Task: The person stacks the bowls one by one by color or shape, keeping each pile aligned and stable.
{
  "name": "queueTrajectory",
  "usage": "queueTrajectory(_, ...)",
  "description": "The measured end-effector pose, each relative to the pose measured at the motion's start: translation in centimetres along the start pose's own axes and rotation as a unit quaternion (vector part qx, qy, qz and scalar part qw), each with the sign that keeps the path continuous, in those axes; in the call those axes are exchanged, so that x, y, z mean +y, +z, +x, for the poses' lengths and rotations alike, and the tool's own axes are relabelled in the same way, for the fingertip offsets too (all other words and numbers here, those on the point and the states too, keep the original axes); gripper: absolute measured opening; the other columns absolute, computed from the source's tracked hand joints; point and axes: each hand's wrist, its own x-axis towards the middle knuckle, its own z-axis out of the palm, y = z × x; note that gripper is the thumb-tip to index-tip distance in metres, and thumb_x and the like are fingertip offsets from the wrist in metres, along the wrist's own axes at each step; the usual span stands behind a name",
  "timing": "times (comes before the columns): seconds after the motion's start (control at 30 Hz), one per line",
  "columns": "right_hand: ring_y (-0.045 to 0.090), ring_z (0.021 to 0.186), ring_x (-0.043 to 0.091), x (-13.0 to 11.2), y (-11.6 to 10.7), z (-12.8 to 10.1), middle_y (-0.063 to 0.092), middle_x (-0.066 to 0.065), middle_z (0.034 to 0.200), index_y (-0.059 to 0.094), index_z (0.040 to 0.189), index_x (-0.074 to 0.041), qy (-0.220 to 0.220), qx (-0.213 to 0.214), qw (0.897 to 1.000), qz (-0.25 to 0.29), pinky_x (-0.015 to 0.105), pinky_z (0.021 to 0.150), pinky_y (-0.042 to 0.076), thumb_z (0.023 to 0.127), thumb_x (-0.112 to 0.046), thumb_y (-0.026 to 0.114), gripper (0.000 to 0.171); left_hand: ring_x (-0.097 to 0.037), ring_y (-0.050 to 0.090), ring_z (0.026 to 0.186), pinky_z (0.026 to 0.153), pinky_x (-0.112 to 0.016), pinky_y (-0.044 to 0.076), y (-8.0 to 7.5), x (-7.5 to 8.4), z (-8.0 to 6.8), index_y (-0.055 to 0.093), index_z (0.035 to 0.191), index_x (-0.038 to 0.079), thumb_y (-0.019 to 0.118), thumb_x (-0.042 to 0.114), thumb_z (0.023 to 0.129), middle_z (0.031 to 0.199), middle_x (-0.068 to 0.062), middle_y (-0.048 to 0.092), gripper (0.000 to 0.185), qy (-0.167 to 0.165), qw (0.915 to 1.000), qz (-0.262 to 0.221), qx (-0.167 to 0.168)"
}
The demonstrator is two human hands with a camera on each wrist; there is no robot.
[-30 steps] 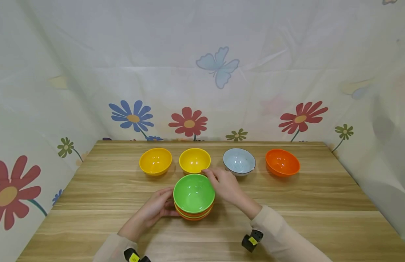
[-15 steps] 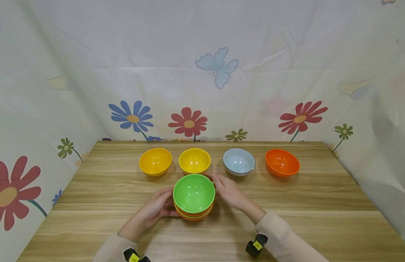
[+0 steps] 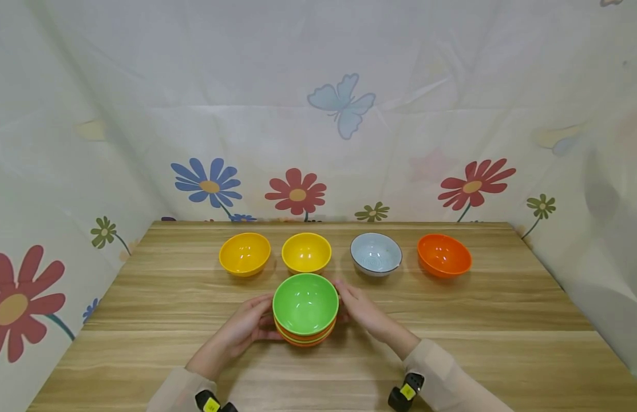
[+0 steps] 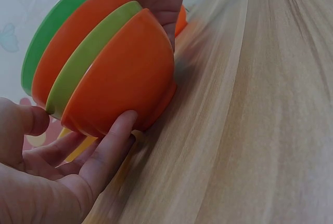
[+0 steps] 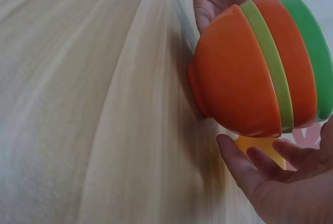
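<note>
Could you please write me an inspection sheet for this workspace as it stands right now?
Surface: wooden table, light grain, bare where it shows.
Job's things: stack of bowls, four nested: green on top, then orange, light green, orange at the bottom, standing upright on the table.
Clutter: row behind the stack: amber bowl, yellow bowl, pale blue bowl, orange bowl, each standing alone.
Grippers: left hand touches the stack's left side, fingers under the bottom bowl; right hand lies at its right side, fingers relaxed, contact unclear.
Cables: nothing seen.
Surroundings: flower-and-butterfly curtain encloses the table on three sides.
</note>
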Motion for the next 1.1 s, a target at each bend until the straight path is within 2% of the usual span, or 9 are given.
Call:
queueTrajectory(0.07, 0.053, 0.071, 0.015, 0.12, 0.02, -0.08, 0.058, 0.006, 0.086, 0.05, 0.123, 0.004, 0.002, -0.011, 1.0, 0.007, 0.035, 0.072, 0.052, 0.102, -0.037, 0.022, 0.054, -0.021, 0.06, 0.1, 0.081, -0.048, 0.053, 0.01, 0.0, 0.04, 0.035, 0.138, -0.003, 0.043, 0.035, 0.096, 0.126, -0.017, 0.053, 0.057, 0.0, 1.0, 0.0, 0.0)
queueTrajectory(0.13, 0.055, 0.074, 0.014, 0.24, 0.06, -0.16, 0.058, 0.009, 0.089, 0.05, 0.124, 0.004, 0.002, -0.023, 1.0, 0.014, 0.035, 0.073, 0.053, 0.102, -0.037, 0.021, 0.055, -0.021, 0.06, 0.1, 0.081, -0.048, 0.053, 0.01, -0.01, 0.06, 0.035, 0.138, -0.003, 0.043, 0.035, 0.096, 0.126, -0.017, 0.053, 0.057, 0.0, 1.0, 0.001, 0.0)
queueTrajectory(0.27, 0.058, 0.089, 0.018, 0.47, 0.21, -0.22, 0.057, 0.021, 0.112, 0.042, 0.131, 0.006, -0.008, -0.044, 0.999, 0.031, 0.038, 0.078, 0.055, 0.102, -0.037, 0.019, 0.057, -0.021, 0.061, 0.099, 0.081, -0.048, 0.053, 0.01, 0.0, 0.05, 0.035, 0.138, -0.003, 0.043, 0.035, 0.096, 0.124, -0.017, 0.054, 0.057, 0.0, 1.0, 0.0, 0.003)
queueTrajectory(0.4, 0.058, 0.1, 0.025, 0.66, 0.36, -0.17, 0.051, 0.028, 0.123, 0.036, 0.135, 0.007, -0.008, -0.051, 0.997, 0.052, 0.041, 0.08, 0.054, 0.102, -0.035, 0.018, 0.057, -0.021, 0.061, 0.098, 0.081, -0.047, 0.053, 0.0, 0.0, 0.05, 0.035, 0.138, -0.003, 0.043, 0.035, 0.096, 0.123, -0.016, 0.055, 0.057, 0.0, 1.0, -0.001, 0.003)
queueTrajectory(0.73, 0.055, 0.108, 0.028, 1.0, 0.44, -0.16, 0.048, 0.028, 0.128, 0.033, 0.138, 0.005, -0.003, -0.086, 0.991, 0.1, 0.045, 0.083, 0.052, 0.099, -0.048, 0.019, 0.067, -0.022, 0.06, 0.101, 0.081, -0.047, 0.052, -0.04, -0.04, 0.08, 0.034, 0.138, -0.003, 0.043, 0.034, 0.097, 0.127, -0.018, 0.052, 0.056, 0.002, 1.0, 0.0, -0.004)
queueTrajectory(1.1, 0.053, 0.112, 0.027, 0.95, 0.52, -0.22, 0.043, 0.027, 0.133, 0.031, 0.139, 0.005, 0.003, -0.088, 0.989, 0.118, 0.044, 0.085, 0.052, 0.1, -0.046, 0.019, 0.065, -0.022, 0.06, 0.101, 0.082, -0.047, 0.052, -0.07, -0.01, -0.01, 0.033, 0.139, -0.002, 0.042, 0.033, 0.097, 0.13, -0.02, 0.05, 0.055, 0.001, 1.0, 0.0, -0.004)
